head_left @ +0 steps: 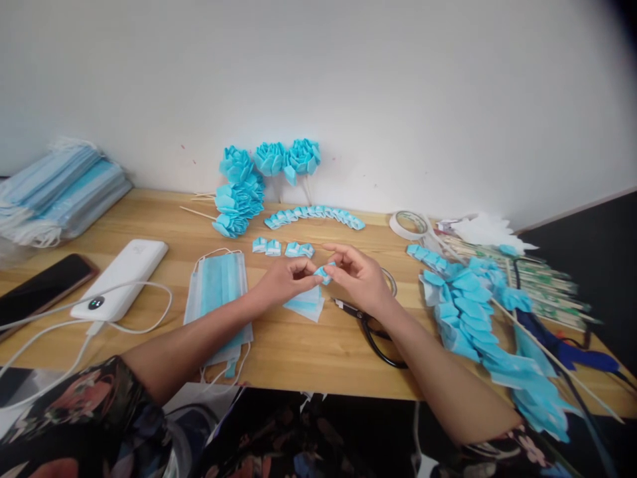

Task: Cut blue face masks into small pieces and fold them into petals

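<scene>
Between my fingertips is a small blue folded petal, cut from mask-like fabric. My left hand pinches its left side, and my right hand pinches it from the right. Just below lie flat light-blue fabric pieces, partly under my left hand. Black-handled scissors rest beneath my right wrist, partly covered by it. Behind my hands sit several folded petals in a short row. Farther back a curved row of petals lies on the wooden table.
Blue fabric flowers on sticks are at the back. Face masks lie left, with a mask stack, a white power bank and a phone beyond. Tape, blue petal strips and a blue glue gun lie right.
</scene>
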A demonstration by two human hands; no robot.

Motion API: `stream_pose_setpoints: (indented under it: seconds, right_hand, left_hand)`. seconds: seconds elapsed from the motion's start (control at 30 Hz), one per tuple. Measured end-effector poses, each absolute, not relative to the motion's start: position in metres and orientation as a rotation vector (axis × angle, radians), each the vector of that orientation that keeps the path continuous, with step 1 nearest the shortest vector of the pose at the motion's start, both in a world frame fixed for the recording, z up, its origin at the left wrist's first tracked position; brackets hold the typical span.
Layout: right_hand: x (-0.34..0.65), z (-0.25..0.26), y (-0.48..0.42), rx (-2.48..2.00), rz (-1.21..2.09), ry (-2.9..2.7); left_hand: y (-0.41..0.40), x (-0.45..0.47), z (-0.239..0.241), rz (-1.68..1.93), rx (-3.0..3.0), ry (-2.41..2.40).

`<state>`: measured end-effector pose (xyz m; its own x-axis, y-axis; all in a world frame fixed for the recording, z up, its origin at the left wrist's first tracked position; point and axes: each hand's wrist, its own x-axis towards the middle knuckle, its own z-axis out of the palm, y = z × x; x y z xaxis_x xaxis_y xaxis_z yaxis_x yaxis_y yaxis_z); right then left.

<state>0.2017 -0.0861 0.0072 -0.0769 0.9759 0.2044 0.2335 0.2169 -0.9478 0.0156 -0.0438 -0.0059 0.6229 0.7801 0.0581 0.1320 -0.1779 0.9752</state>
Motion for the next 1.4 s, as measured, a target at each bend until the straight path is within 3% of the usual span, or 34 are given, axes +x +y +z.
stream_pose_setpoints:
  seconds: [0.37, 0.63, 1.4]
  right_hand:
    - [0.203, 0.009, -0.089, -1.274, 0.755, -1.521]
    - [0.206, 0.01, -0.086, -1.192, 0.983, -1.533]
    - [0.203, 0.006, -0.087, -1.276, 0.877, -1.601]
  left_hand:
    - [-0.045, 0.014, -0.001, 0.749, 1.743, 0.809]
    - [-0.045, 0.014, 0.002, 0.854, 1.713, 0.858]
    - [-0.043, 0.014, 0.003, 0.85, 1.768, 0.844]
